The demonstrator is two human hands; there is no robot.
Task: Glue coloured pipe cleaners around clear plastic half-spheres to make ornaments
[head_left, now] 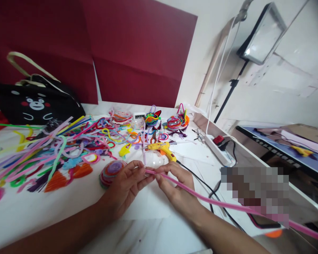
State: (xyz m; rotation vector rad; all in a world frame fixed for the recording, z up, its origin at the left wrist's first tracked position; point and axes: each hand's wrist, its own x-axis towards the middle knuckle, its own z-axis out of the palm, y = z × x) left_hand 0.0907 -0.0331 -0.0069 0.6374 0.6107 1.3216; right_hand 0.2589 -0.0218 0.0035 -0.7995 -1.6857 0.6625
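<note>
A long pink pipe cleaner (217, 201) runs from between my hands to the right edge of the view. Its end is pinched in my left hand (128, 185), while the fingers of my right hand (176, 185) close on it just to the right. The fingertips of both hands nearly meet. Right behind them lies a clear plastic ball (154, 158), with a lilac pipe cleaner (144, 141) standing upright by it. A yellow glue gun (163, 147) rests beyond the ball. Beside my left hand sits a coiled multicoloured disc (113, 171), partly hidden by it.
Loose pipe cleaners (66, 144) cover the table's left side. Wrapped colourful balls (175, 122) stand at the back. A black bag (37, 104) is at the back left. A power strip (218, 150), black cables, a phone (263, 221) and a lamp (265, 33) are on the right.
</note>
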